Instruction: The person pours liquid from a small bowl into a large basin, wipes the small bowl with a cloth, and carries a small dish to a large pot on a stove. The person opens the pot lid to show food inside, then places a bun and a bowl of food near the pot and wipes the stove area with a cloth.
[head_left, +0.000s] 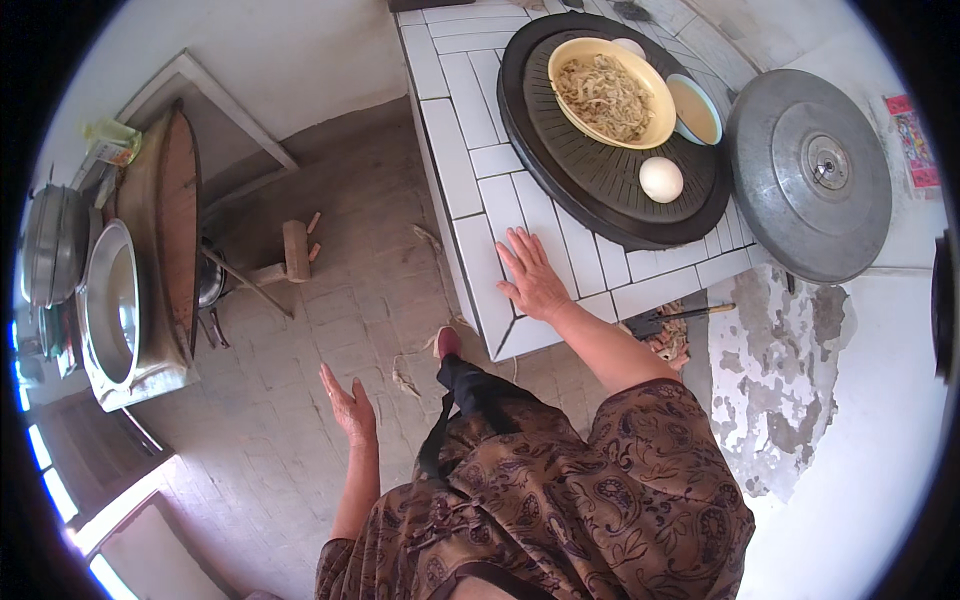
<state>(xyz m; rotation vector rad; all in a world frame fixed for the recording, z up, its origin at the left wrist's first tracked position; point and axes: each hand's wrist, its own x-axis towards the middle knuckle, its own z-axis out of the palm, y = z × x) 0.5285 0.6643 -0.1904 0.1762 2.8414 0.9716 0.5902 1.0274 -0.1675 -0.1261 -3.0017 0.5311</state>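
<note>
My right hand lies palm down, fingers spread, near the corner of the white-tiled stove top, holding nothing. Out over the floor at my left side, my left hand hangs in the air with its fingers extended and nothing in it. Beyond my right hand is a dark round slotted steamer plate on a black rim. A yellow bowl of shredded food stands on it, beside a light-blue bowl of tan liquid. One white round item sits before the yellow bowl; another shows partly behind it.
A large metal lid leans against the wall right of the stove. At the left, a table bears a metal basin and stacked pans. A wooden stool lies on the brick floor. A stick-handled tool is below the stove.
</note>
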